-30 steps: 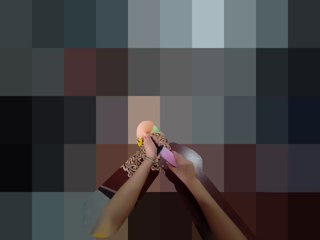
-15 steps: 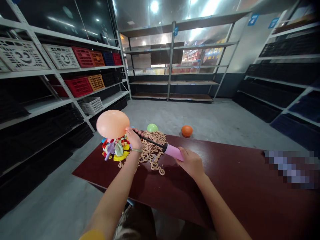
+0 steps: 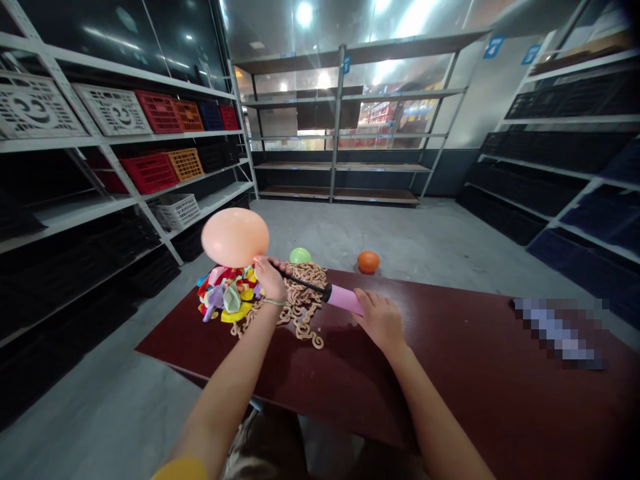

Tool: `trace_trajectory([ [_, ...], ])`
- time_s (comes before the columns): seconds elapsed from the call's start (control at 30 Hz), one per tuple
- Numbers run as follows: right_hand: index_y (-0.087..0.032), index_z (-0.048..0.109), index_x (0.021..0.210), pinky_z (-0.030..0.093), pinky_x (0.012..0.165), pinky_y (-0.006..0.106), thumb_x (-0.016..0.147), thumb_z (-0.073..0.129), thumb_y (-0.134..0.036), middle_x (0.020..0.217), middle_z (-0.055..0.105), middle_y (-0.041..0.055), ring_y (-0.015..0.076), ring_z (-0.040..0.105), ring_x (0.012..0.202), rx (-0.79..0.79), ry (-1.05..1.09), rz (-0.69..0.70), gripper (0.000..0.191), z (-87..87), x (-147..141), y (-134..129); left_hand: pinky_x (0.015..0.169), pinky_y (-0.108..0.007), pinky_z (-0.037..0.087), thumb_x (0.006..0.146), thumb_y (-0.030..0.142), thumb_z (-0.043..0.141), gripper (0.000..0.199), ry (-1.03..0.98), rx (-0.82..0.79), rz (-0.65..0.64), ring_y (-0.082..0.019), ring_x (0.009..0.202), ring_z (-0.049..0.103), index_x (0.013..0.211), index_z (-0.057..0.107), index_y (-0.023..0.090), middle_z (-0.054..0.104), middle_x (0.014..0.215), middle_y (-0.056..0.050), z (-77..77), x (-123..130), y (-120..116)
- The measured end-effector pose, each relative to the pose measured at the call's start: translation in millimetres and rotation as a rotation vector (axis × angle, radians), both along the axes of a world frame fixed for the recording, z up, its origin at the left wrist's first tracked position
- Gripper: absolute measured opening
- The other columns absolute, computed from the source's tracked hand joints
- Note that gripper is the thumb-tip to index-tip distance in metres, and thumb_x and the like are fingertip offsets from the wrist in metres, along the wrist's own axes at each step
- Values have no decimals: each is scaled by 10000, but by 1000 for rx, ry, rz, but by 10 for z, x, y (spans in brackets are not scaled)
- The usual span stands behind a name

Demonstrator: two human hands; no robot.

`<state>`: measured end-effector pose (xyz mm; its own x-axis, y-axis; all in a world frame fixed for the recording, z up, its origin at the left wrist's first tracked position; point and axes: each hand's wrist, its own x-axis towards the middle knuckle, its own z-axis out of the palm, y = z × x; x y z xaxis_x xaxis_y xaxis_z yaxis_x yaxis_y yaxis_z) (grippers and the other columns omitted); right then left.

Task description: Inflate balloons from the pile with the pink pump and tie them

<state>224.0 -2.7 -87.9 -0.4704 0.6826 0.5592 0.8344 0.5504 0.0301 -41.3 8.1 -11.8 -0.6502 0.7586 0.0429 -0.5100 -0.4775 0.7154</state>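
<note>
My left hand [image 3: 271, 279] is closed around the neck of an inflated peach balloon [image 3: 235, 237] and the near end of a hand pump's black rod. The balloon sticks out to the upper left of my fingers. My right hand [image 3: 383, 320] grips the pink barrel [image 3: 345, 299] of the same balloon pump, with the black rod showing between the two hands. Beneath my left hand lie a heap of limp colourful balloons [image 3: 233, 297] and a pile of beige curled strips [image 3: 303, 310], possibly uninflated long balloons. My left hand and forearm partly cover both heaps.
The dark red table [image 3: 350, 373] spans the foreground. A green balloon [image 3: 301, 255] is at its far edge; an orange balloon [image 3: 369, 261] is beyond. A pixelated object [image 3: 560, 333] lies at right. Shelves with crates [image 3: 150, 175] stand left, more racks [image 3: 333, 127] behind and right.
The peach balloon has shifted slightly right and upward. Both hands keep their holds on the balloon neck and pump. The whole view has turned a little to the right.
</note>
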Motion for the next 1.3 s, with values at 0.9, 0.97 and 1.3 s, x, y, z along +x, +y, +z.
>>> trace_trajectory([
  [0.9, -243, 534, 1342, 425, 633, 277, 873, 616, -392, 994, 708, 37, 196, 668, 808, -146, 101, 114, 499, -38, -324, -258, 368, -168, 296, 920, 504, 513, 296, 68, 5, 108, -73, 373, 388, 835, 403, 243, 383, 537, 89, 202, -414, 37],
  [0.97, -241, 538, 1338, 425, 631, 276, 874, 612, -390, 991, 708, 40, 197, 668, 798, -143, 106, 114, 493, -34, -334, -270, 365, -170, 285, 931, 483, 499, 278, 61, 21, 110, -72, 373, 375, 832, 405, 242, 375, 537, 84, 277, -495, 20],
  [1.3, -236, 512, 1330, 475, 655, 283, 867, 616, -398, 1143, 711, 51, 214, 700, 906, -257, 286, 35, 502, -105, -516, -381, 352, -182, 293, 875, 611, 561, 416, 100, 66, -104, -68, 381, 377, 807, 410, 230, 397, 552, 74, 97, 374, -75],
])
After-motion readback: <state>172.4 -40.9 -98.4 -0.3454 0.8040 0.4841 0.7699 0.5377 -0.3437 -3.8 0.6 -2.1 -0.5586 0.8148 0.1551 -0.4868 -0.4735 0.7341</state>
